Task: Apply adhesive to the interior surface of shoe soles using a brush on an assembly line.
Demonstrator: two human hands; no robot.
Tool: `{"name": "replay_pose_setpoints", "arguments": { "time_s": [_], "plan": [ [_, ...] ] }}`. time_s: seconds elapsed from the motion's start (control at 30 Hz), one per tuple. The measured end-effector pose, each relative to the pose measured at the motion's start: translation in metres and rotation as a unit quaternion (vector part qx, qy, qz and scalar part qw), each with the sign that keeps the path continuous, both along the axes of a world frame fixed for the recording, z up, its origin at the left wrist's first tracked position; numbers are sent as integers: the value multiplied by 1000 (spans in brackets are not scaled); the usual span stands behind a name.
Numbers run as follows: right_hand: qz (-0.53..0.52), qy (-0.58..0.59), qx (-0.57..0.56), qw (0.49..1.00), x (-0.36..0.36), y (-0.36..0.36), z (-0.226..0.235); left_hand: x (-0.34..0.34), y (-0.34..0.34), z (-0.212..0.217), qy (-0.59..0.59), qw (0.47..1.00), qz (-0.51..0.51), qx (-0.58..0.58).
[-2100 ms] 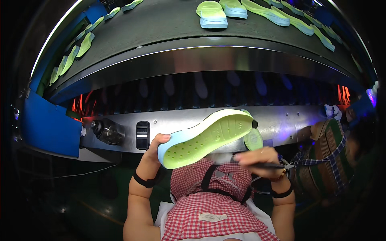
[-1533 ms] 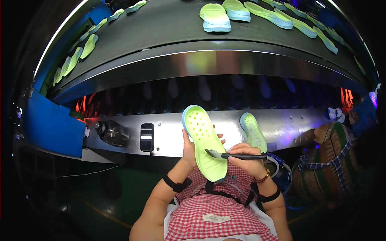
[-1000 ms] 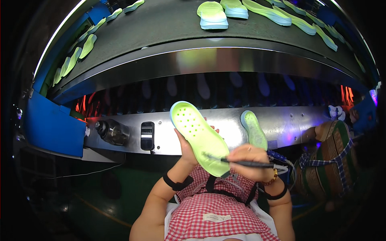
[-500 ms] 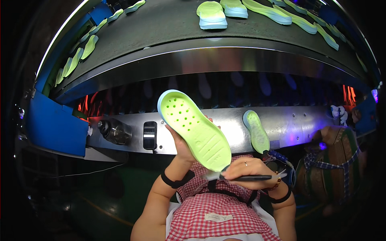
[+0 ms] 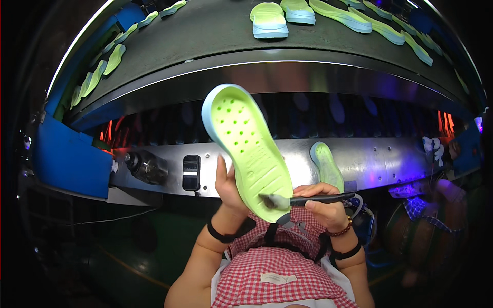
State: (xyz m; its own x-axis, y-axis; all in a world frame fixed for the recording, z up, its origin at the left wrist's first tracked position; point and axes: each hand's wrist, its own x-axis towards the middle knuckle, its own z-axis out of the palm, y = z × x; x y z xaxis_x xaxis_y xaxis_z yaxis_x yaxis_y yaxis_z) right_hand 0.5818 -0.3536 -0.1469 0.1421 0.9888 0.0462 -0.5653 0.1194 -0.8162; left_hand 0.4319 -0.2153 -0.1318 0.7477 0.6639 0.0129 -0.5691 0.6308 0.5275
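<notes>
Tilted in front of me is a lime-green shoe sole [image 5: 245, 149] with a pale blue rim and several small holes at its far end. My left hand [image 5: 229, 187] is closed on its left edge, some fingers hidden underneath. A small dark grey piece [image 5: 283, 219] sits at the sole's near tip. In my right hand [image 5: 327, 208] is a brush [image 5: 318, 199] with a black handle and a tube at its back end. Its bristles rest on the sole's inner face near the close end. Beyond my right hand, another green sole [image 5: 327, 165] lies on the metal ledge [image 5: 292, 149].
A dark phone-like device [image 5: 191, 173] and a dark bottle [image 5: 149, 168] lie on the ledge at left. Past it, a conveyor belt [image 5: 205, 38] carries several soles [image 5: 269, 20]. Red glowing heaters [image 5: 446, 122] show below the belt. Another person [image 5: 426, 226] is at the right.
The sole has moved away from me and turned more upright. My right hand has swung the brush from below the sole's near tip onto its inner face. The person at right has shifted.
</notes>
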Motion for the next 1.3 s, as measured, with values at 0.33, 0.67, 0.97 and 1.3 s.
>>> {"name": "replay_pose_setpoints", "arguments": {
  "time_s": [0.33,0.67,0.97,1.3],
  "plan": [
    [-14,-138,-45,989,-5,-1,20,4,-19,-7,-2,1000,-3,-9],
    [33,-390,74,917,17,17,40,0,-6,-14,-15,1000,-19,-14],
    [167,-389,148,894,13,11,52,2,10,-4,-61,973,-156,-156],
    [163,-500,139,839,41,11,56,-5,20,8,259,901,-344,-48]
  ]
}}
